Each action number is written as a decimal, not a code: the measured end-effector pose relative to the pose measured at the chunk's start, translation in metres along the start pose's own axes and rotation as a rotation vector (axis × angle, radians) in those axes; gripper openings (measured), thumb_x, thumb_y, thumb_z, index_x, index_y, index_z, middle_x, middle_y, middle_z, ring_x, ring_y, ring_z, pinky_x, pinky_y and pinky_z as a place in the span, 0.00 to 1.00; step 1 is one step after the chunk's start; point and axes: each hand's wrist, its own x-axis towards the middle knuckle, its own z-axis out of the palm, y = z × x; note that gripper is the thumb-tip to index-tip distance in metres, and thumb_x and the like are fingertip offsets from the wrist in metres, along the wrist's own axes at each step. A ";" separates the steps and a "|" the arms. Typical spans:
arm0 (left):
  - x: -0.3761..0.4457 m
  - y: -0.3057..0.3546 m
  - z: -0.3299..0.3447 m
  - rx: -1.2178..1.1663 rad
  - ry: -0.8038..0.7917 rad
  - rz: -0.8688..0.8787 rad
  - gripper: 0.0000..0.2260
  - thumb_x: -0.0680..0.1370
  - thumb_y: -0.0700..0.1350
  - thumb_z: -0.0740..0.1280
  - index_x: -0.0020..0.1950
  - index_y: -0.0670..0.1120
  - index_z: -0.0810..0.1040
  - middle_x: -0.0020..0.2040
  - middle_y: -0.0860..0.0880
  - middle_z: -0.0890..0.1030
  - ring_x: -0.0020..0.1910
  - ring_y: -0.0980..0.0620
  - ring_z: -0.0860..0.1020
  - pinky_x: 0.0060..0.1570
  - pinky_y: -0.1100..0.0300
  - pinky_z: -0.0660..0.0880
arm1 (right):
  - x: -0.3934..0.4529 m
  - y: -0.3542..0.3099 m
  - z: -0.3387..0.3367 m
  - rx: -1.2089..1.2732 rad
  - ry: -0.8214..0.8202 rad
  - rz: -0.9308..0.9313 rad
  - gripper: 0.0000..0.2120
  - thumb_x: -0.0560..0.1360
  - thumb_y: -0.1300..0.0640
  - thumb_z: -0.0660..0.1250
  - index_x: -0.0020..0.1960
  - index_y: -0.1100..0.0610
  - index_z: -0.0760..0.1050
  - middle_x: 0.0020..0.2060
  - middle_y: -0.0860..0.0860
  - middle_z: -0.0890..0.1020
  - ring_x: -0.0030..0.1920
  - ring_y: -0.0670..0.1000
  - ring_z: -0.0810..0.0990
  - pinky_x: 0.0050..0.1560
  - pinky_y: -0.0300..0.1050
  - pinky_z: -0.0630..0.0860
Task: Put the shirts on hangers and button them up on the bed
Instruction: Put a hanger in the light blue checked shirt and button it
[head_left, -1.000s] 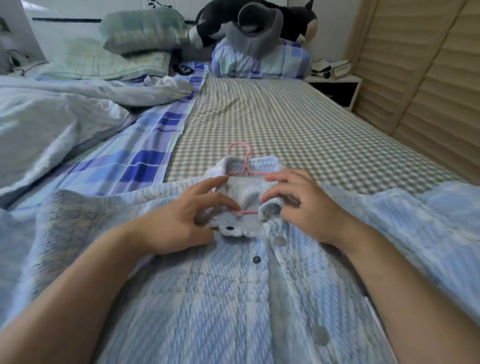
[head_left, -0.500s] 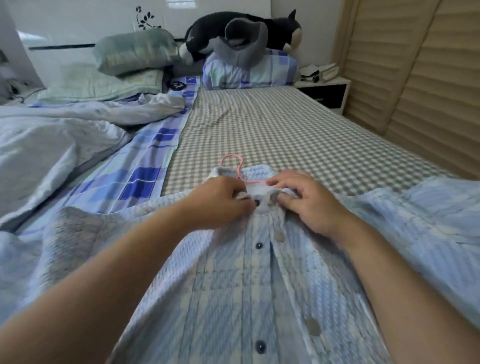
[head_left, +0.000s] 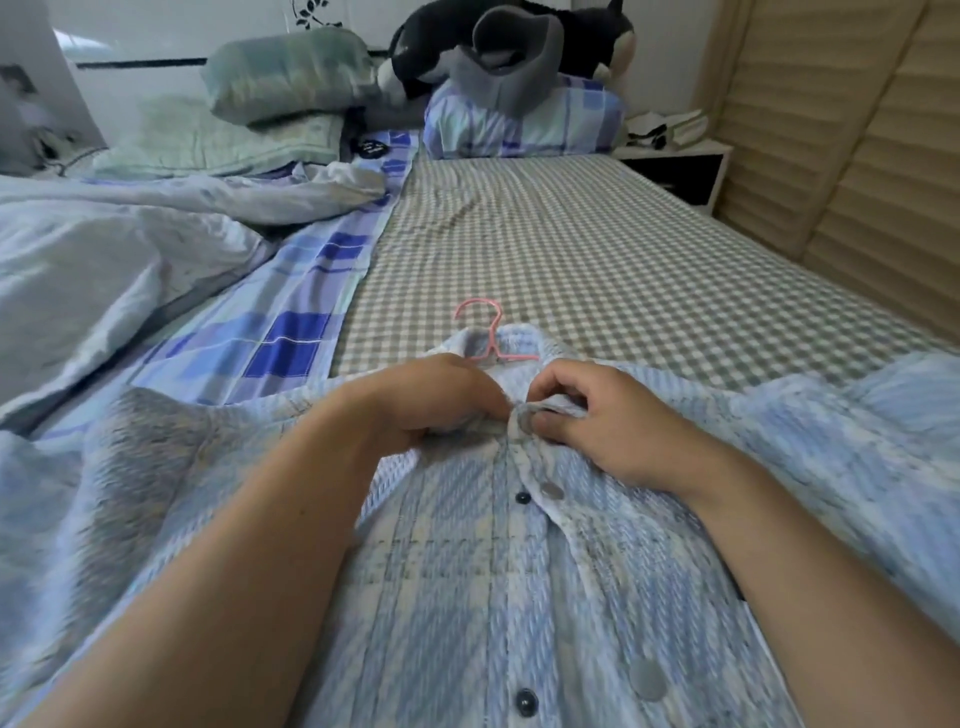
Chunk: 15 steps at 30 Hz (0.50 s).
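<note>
One shirt on pink hanger, top button pinched by right hand, left hand gripping placket, lower buttons undone.

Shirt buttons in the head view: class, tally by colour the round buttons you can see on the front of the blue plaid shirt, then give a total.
Grey buttons: 3
Dark buttons: 2
Total: 5
</note>
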 end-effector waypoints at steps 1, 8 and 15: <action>0.001 -0.002 -0.002 -0.017 -0.002 0.017 0.21 0.68 0.44 0.72 0.55 0.32 0.76 0.47 0.29 0.80 0.44 0.41 0.80 0.49 0.41 0.79 | 0.000 0.001 0.002 -0.016 0.022 0.006 0.04 0.77 0.47 0.72 0.50 0.44 0.78 0.49 0.43 0.81 0.52 0.42 0.79 0.53 0.43 0.75; 0.002 -0.008 -0.002 0.020 -0.034 0.094 0.09 0.78 0.39 0.69 0.38 0.41 0.82 0.36 0.47 0.82 0.35 0.53 0.80 0.39 0.60 0.76 | 0.007 0.000 0.007 -0.111 0.084 0.010 0.06 0.76 0.42 0.71 0.51 0.41 0.76 0.55 0.43 0.78 0.59 0.43 0.76 0.64 0.48 0.74; -0.001 -0.009 0.000 -0.001 -0.010 0.096 0.06 0.77 0.39 0.66 0.41 0.39 0.79 0.37 0.43 0.77 0.37 0.47 0.75 0.43 0.51 0.73 | 0.004 -0.006 0.007 -0.154 0.053 0.091 0.09 0.76 0.42 0.71 0.55 0.40 0.79 0.61 0.44 0.77 0.60 0.45 0.75 0.59 0.45 0.72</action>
